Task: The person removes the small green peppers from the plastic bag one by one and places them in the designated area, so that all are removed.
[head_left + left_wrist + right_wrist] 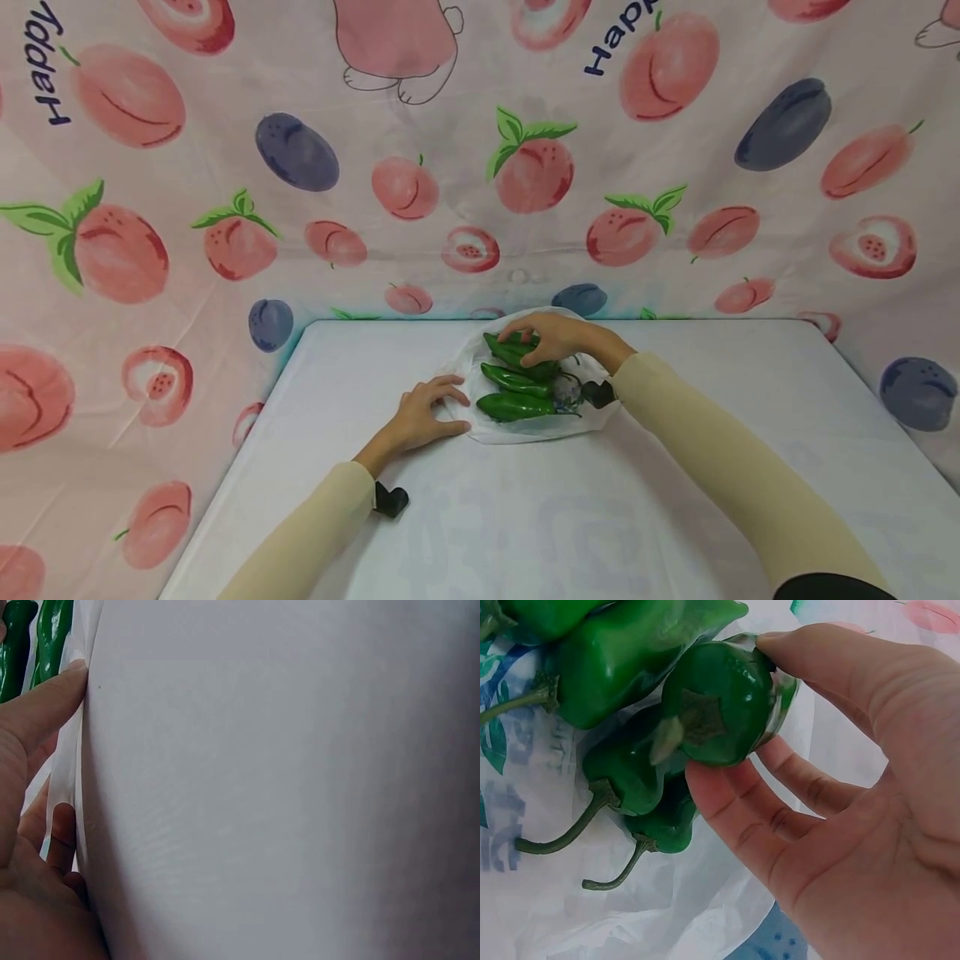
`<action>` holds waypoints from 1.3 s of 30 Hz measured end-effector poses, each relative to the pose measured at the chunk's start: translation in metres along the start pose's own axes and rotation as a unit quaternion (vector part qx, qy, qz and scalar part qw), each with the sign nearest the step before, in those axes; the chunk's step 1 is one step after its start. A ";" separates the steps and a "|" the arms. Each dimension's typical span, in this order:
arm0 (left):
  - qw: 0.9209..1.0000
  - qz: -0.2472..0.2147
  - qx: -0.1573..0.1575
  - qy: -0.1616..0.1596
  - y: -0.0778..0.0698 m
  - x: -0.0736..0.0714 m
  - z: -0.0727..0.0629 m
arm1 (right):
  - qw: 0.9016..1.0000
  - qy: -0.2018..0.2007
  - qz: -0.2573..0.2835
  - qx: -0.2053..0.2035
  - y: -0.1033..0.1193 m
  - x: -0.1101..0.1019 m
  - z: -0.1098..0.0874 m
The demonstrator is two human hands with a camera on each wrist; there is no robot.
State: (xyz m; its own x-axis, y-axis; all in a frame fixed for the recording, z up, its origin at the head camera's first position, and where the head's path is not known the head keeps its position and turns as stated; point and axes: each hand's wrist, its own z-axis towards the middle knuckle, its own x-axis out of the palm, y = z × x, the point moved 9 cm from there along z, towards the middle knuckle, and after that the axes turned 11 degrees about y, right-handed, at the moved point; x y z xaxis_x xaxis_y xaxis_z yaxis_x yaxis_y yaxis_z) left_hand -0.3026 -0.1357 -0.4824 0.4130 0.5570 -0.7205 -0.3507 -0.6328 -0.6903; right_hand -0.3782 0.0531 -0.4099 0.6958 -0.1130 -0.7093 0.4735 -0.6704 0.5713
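Note:
Several glossy green peppers (517,407) lie side by side on a white plastic bag (502,432), their stems pointing right in the head view. My right hand (558,335) reaches over the far end of the row. It grips one green pepper (731,682) between the thumb on top and the fingers underneath, its stem end facing the right wrist camera. Close beneath that one are two more peppers (626,769) with curved stems. My left hand (420,417) rests at the bag's left edge, thumb and fingers spread apart, touching the plastic.
A white-covered table (525,517) carries the bag near its far edge. Behind it hangs a pink curtain (480,133) printed with peaches and dark blue fruit. Blue and green print (502,817) shows on the bag. Black wrist pieces (392,500) sit at both sleeves.

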 end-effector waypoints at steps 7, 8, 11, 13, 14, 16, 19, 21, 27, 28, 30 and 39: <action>1.000 0.002 0.006 -0.003 -0.001 -0.001 -0.001 | 1.000 -0.010 0.002 -0.003 -0.001 -0.001 0.000; 1.000 0.003 0.006 -0.004 -0.001 -0.001 -0.001 | 1.000 -0.011 0.002 -0.006 -0.001 -0.001 0.000; 1.000 0.004 0.007 -0.004 -0.001 -0.001 -0.001 | 1.000 -0.015 0.002 -0.014 -0.001 -0.001 -0.002; 1.000 0.006 0.007 -0.004 0.000 0.000 0.000 | 1.000 -0.019 0.001 -0.021 -0.001 -0.002 -0.004; 1.000 0.005 0.006 -0.003 0.000 0.000 0.000 | 1.000 -0.022 -0.002 -0.021 -0.001 -0.003 -0.005; 1.000 0.004 0.005 -0.002 0.001 0.001 0.000 | 0.999 -0.028 -0.004 -0.020 -0.002 -0.004 -0.008; 1.000 0.000 0.002 -0.001 0.002 0.001 0.001 | 0.999 -0.034 0.005 -0.016 -0.003 -0.007 -0.012; 1.000 -0.003 0.001 -0.001 0.001 0.001 0.000 | 0.999 -0.036 0.020 -0.015 -0.004 -0.008 -0.016; 1.000 -0.004 0.002 -0.002 0.002 0.001 -0.001 | 0.998 -0.040 0.037 -0.018 -0.003 -0.009 -0.026; 1.000 -0.004 0.002 -0.002 0.002 0.001 -0.001 | 0.998 -0.040 0.037 -0.019 -0.003 -0.009 -0.027; 1.000 -0.005 0.001 -0.002 0.004 0.002 0.000 | 0.998 -0.041 0.039 -0.023 -0.002 -0.010 -0.030; 1.000 -0.009 0.001 0.000 0.005 0.001 0.001 | 0.997 -0.052 0.045 -0.046 -0.007 -0.013 -0.042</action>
State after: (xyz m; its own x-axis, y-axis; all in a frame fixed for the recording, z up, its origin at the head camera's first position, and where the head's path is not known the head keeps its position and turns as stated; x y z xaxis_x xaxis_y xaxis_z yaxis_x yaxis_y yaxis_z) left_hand -0.3045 -0.1375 -0.4868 0.4183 0.5683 -0.7086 -0.3447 -0.6225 -0.7027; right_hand -0.3675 0.0904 -0.3875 0.6807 -0.2484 -0.6891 0.4624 -0.5839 0.6672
